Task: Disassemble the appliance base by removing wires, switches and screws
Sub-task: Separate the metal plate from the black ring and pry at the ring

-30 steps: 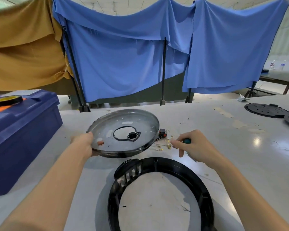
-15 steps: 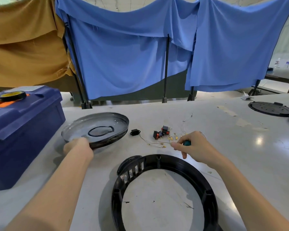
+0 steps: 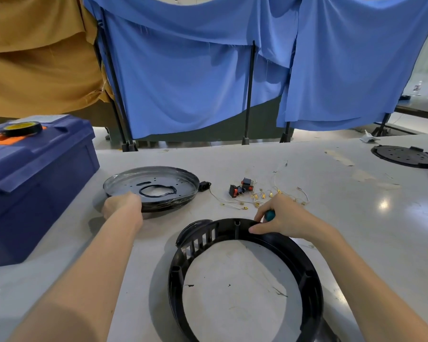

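A round metal base plate lies flat on the table at the left, with my left hand gripping its near rim. A black plastic ring lies in front of me. My right hand holds a teal-handled tool and its fingers touch the ring's far rim. Behind the ring lie two black-and-red switches, thin white wires with brass terminals and a small black socket part.
A dark blue toolbox with a tape roll on its lid stands at the left. Black round plates lie at the far right. Blue and mustard cloths hang on a frame behind the table.
My left hand has carried the metal plate left and set it down flat on the table. My right hand has dropped onto the black ring's rim.
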The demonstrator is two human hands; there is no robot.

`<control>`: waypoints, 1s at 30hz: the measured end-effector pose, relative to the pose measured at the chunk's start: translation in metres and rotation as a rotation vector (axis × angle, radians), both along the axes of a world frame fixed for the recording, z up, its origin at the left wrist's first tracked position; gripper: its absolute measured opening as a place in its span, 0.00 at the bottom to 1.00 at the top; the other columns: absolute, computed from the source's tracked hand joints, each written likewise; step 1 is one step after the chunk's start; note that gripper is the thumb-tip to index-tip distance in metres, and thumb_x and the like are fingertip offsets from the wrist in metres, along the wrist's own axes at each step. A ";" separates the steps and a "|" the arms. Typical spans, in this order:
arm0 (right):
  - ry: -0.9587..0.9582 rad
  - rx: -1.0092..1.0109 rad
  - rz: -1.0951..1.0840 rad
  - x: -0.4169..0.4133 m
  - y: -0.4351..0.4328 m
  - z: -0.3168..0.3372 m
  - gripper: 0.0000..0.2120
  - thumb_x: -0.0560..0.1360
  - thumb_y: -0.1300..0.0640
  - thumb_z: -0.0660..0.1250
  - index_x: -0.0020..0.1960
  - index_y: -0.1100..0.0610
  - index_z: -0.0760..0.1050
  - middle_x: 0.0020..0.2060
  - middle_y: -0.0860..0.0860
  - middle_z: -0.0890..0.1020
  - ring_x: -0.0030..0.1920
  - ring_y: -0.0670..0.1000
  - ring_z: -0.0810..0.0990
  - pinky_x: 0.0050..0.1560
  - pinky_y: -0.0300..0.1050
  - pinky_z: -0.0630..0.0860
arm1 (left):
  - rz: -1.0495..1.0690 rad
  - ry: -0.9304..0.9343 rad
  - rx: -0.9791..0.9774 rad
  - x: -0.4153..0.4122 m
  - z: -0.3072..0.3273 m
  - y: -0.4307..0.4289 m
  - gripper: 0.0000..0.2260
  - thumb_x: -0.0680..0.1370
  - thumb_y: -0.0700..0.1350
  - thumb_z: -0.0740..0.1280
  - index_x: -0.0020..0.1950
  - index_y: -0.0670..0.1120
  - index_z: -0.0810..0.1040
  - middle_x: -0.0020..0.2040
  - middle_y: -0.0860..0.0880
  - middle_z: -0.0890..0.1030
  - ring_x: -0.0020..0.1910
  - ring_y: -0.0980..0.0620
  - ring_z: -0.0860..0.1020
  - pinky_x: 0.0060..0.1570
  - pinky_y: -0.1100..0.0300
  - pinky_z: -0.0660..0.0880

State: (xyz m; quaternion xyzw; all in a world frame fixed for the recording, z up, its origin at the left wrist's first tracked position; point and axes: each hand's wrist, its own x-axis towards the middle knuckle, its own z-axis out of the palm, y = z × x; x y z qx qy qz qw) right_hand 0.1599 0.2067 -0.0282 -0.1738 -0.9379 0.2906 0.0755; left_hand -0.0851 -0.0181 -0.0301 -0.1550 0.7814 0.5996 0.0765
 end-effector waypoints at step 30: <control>0.080 -0.302 -0.022 0.016 0.009 0.016 0.24 0.75 0.39 0.66 0.33 0.60 0.78 0.23 0.51 0.74 0.22 0.50 0.59 0.23 0.39 0.57 | -1.238 0.822 -0.678 0.114 0.009 0.059 0.11 0.77 0.51 0.68 0.45 0.43 0.81 0.36 0.45 0.79 0.36 0.49 0.71 0.51 0.56 0.66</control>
